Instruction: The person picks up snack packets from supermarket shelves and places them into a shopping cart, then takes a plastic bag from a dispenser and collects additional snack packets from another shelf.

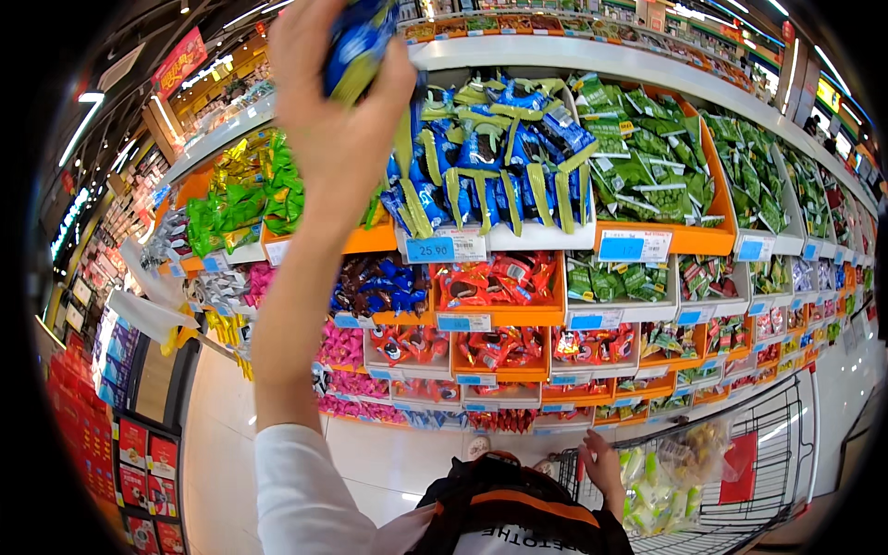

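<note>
My left hand (326, 111) is raised high at the top of the view, gripping a blue and yellow-green snack packet (357, 48). Behind and to the right of it lies a bin heaped with matching blue packets (479, 149), their yellow-green ends sticking up over its front edge. My right hand (602, 466) is low down beside the near end of a wire shopping cart (756, 479). Whether its fingers touch the cart cannot be made out. Inside the cart are a clear bag of green and white packets (655, 492) and another clear plastic bag (697, 451).
Green packets (645, 152) fill the bin to the right, and bright green packets (225, 215) the left side. Lower tiers hold red packets (496, 281) and pink sweets (340, 343). Clear plastic bags (149, 312) hang at the left. Red boxes (142, 472) stand lower left.
</note>
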`<control>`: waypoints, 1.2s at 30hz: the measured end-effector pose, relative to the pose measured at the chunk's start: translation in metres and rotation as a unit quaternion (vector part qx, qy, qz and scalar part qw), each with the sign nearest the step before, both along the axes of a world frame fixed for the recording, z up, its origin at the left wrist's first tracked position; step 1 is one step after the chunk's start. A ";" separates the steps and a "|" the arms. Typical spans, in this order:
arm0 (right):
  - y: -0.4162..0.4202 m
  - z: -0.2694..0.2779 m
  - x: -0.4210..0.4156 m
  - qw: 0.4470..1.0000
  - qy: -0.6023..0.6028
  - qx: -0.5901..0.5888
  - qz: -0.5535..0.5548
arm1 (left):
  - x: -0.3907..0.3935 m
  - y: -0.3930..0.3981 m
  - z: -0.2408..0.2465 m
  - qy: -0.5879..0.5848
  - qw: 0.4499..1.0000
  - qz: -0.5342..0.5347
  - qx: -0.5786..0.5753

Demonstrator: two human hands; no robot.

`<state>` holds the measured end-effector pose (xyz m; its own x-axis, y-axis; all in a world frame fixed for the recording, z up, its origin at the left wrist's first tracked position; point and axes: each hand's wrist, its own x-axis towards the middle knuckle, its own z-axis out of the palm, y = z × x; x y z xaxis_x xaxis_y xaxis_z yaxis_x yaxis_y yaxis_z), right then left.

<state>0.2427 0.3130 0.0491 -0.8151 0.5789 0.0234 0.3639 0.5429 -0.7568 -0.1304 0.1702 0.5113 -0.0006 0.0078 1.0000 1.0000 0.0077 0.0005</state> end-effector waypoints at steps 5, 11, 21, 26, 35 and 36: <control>-0.011 0.094 -0.053 0.958 0.165 -0.231 0.054 | 0.111 -0.017 -0.147 -0.409 0.807 -0.329 -0.269; -0.019 0.159 -0.083 0.850 0.337 -0.393 0.093 | 0.174 -0.026 -0.257 -0.656 0.491 -0.550 -0.162; -0.031 0.160 -0.100 0.861 0.320 -0.396 -0.002 | 0.175 -0.018 -0.252 -0.800 0.291 -0.514 -0.108; -0.030 0.156 -0.098 0.870 0.293 -0.396 -0.014 | 0.169 -0.020 -0.260 -0.799 0.285 -0.517 -0.114; -0.020 0.176 -0.099 0.794 0.372 -0.473 -0.086 | 0.166 -0.013 -0.257 -0.775 0.335 -0.510 -0.161; -0.021 0.177 -0.097 0.780 0.366 -0.500 -0.084 | 0.166 -0.012 -0.256 -0.773 0.333 -0.517 -0.155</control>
<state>0.1457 0.2917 0.2265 -0.7062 0.7028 -0.0855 -0.3617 -0.4621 -0.8097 0.0357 0.1581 0.2549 -0.3498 0.9058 -0.2391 -0.7254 -0.1004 0.6810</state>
